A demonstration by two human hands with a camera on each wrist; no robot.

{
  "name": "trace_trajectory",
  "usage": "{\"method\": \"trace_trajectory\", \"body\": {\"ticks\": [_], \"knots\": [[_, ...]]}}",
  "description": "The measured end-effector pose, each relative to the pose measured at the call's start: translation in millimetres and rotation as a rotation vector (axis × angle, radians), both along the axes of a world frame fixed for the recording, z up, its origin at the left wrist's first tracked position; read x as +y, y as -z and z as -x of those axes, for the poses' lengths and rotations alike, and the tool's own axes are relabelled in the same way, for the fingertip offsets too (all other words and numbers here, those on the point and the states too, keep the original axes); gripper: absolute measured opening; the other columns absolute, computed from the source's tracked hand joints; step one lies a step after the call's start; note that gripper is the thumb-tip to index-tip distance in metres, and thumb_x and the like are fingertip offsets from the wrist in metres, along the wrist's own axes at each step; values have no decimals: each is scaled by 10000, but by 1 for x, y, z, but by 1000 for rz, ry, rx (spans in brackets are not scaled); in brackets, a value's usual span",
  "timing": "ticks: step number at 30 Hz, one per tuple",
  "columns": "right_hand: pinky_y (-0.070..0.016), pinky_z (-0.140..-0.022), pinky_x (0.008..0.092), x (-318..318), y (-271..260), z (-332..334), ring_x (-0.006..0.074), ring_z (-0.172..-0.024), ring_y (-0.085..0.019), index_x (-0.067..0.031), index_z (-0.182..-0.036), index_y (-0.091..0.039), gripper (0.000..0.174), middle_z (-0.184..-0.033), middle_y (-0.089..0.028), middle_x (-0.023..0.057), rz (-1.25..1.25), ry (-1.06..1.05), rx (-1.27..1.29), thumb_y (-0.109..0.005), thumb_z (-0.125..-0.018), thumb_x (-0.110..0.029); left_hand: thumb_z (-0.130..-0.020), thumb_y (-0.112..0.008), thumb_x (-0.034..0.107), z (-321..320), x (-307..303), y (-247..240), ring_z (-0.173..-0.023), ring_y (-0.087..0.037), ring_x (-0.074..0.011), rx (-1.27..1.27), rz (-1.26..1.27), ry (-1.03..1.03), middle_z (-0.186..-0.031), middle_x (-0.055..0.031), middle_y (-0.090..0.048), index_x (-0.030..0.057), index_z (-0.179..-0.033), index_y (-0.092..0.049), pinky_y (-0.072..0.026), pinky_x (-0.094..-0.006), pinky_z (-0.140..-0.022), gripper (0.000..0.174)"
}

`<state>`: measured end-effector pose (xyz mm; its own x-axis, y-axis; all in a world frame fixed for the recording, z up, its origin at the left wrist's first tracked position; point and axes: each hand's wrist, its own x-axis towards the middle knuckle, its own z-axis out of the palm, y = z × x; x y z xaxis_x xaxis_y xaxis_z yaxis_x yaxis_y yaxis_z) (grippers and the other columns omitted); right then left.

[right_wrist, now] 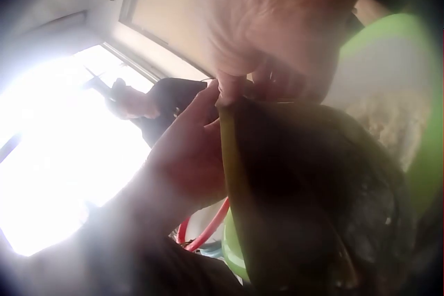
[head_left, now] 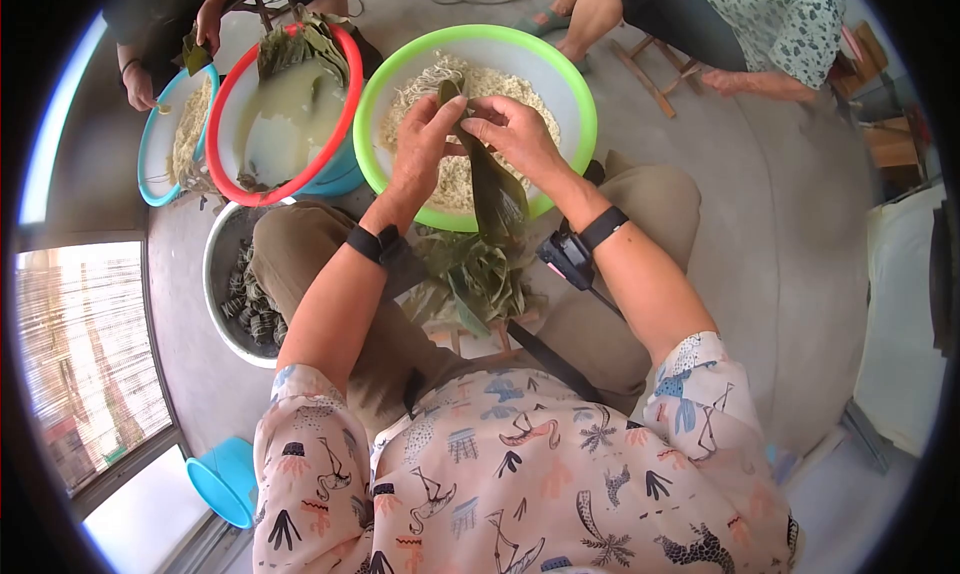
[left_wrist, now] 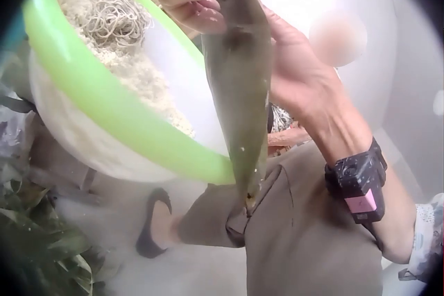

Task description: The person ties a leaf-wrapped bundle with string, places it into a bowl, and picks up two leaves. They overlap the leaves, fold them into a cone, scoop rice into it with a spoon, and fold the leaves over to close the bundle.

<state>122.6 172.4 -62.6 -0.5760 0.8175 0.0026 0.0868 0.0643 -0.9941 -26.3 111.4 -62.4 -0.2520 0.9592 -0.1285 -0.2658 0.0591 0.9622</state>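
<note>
Over a green-rimmed basin (head_left: pixel 588 124), both hands hold a long green bamboo leaf (head_left: pixel 498 194). The left hand (head_left: pixel 425 139) pinches the leaf near its upper end, thumb on top. Close beside it, the right hand (head_left: pixel 515 139) grips the same end with thumb and fingers. The leaf's broad part hangs down past the basin's near rim, toward the person's lap. In the left wrist view the leaf (left_wrist: pixel 239 95) is stretched lengthwise, its tip low. Pale rice (left_wrist: pixel 142 77) fills the basin's bottom, with a tangle of thin string (left_wrist: pixel 119 20) on it.
A heap of leaves (head_left: pixel 485 284) lies between the knees. To the left stand a metal basin (head_left: pixel 213 294) of wrapped, tied dumplings, a red-rimmed basin (head_left: pixel 225 169) with water and leaves, and a blue-rimmed basin (head_left: pixel 150 194) of rice. Two other people sit opposite.
</note>
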Motion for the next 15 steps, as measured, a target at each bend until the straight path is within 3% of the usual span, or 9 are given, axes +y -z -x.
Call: {"method": "trace_trajectory", "body": {"ticks": [5, 7, 13, 15], "knots": [[-524, -769, 306, -2, -2, 1, 188, -851, -664, 39, -1136, -614, 363, -955, -691, 118, -8, 25, -1, -677, -839, -159, -915, -610, 276, 2, 0, 7, -903, -614, -122, -6, -10, 27, -1033, -42, -625, 49, -1183, -572, -540, -273, -682, 353], [-518, -705, 311, 0, 4, 3, 192, -761, -664, 17, -1077, -641, 279, -865, -694, 125, -239, 140, -114, -637, -827, -107, -917, -610, 283, 3, 0, 8, -918, -625, -119, 4, 0, 32, -1037, -29, -641, 75, -1211, -579, -525, -277, -717, 362], [-484, -617, 323, 3, -2, 0, 184, -651, -635, -2, -973, -668, 191, -741, -674, 126, -267, 231, -184, -584, -815, -69, -924, -601, 304, 4, 2, 10, -891, -629, -124, 110, 8, -17, -1012, -39, -650, 41, -1222, -580, -527, -285, -722, 398], [-486, -618, 320, 4, -6, -1, 180, -649, -635, 0, -977, -669, 196, -747, -676, 127, -247, 234, -182, -584, -815, -70, -938, -589, 290, 5, 5, 11, -831, -611, -113, 106, -29, -43, -983, -58, -633, 6, -1237, -554, -528, -268, -671, 414]]}}
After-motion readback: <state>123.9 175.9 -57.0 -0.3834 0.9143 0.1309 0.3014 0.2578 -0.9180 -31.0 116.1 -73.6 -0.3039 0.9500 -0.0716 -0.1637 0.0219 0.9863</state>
